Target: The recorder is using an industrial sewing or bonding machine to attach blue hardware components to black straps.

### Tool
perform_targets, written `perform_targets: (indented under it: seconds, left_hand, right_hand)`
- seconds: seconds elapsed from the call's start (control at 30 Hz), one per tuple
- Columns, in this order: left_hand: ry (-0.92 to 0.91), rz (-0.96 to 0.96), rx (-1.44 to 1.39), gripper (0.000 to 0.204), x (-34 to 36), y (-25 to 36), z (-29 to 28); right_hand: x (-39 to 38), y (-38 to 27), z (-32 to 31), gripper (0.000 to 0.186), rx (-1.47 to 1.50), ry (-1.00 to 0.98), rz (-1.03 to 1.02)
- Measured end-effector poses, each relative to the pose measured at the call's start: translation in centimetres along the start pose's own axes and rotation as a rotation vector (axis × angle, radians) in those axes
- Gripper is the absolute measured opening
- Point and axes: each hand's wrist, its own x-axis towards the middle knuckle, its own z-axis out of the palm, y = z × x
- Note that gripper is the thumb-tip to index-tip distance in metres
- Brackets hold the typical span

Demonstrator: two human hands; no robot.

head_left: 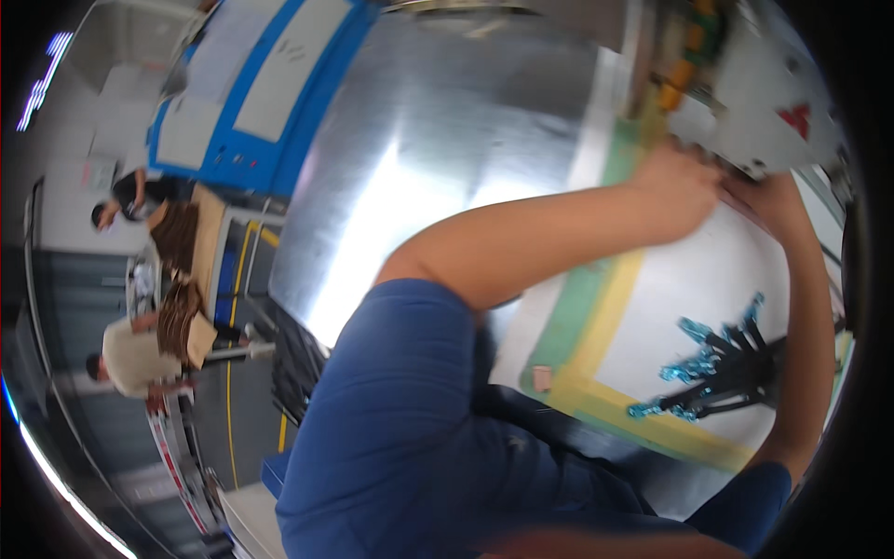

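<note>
My left hand (678, 189) reaches far to the right, fingers curled in at the head of a pale machine (778, 102) that looks like a sewing machine. Close beside it, my right hand (771, 203) bends in from the other side with its fingers drawn together. A small dark piece seems to lie between the two hands, but blur and the fingers hide what it is. Below them, near my right forearm, a bundle of black straps (740, 373) with shiny turquoise ends (689, 367) rests on the white work surface (643, 326).
Green and yellow tape (582, 345) borders the white surface, with a small pinkish square (541, 377) on it. A shiny metal table (447, 121) extends to the left. Beyond stand a blue and white cabinet (251, 88) and two people near stacked brown pieces (177, 238).
</note>
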Motion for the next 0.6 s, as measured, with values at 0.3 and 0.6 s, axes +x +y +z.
perform_targets:
  seconds: [0.3, 0.6]
  left_hand:
    - [0.037, -0.014, 0.081, 0.02, 0.0, -0.2, 0.9]
    - [-0.006, 0.047, 0.131, 0.023, 0.1, 0.1, 1.1]
  right_hand:
    - [1.9, 10.6, -5.5, 0.034, -0.575, -0.057, -0.109]
    - [-4.4, 15.1, -14.9, 0.024, -0.793, -0.023, -0.058]
